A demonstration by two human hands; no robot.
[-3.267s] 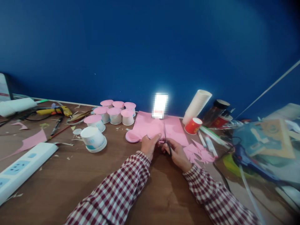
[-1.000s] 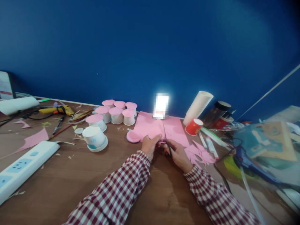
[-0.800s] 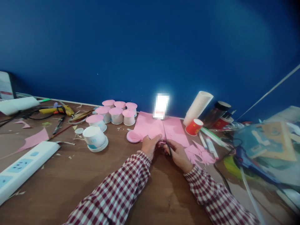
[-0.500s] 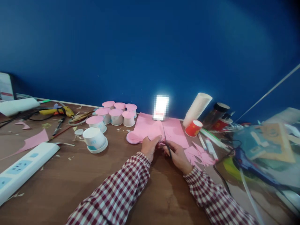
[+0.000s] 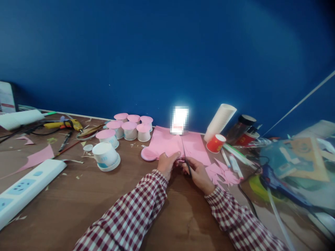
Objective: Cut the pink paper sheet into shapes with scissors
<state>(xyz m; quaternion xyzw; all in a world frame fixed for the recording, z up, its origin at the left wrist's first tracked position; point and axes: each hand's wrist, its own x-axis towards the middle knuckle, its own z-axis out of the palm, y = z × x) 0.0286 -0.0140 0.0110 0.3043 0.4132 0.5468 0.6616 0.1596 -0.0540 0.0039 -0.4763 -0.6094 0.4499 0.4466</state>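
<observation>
My left hand pinches the near edge of a pink paper sheet lying on the wooden table. My right hand is closed round the black handles of scissors, whose blades point away from me into the pink sheet. A pink paper circle lies just left of my left hand. Both sleeves are red-and-white check.
Several pink-topped white cups stand at the back. An upturned white cup, a white power strip, a glue gun, a stack of white cups, a red cup, pink scraps and clutter at right.
Both hands have stayed at the pink sheet with the scissors in it. The view has shifted slightly.
</observation>
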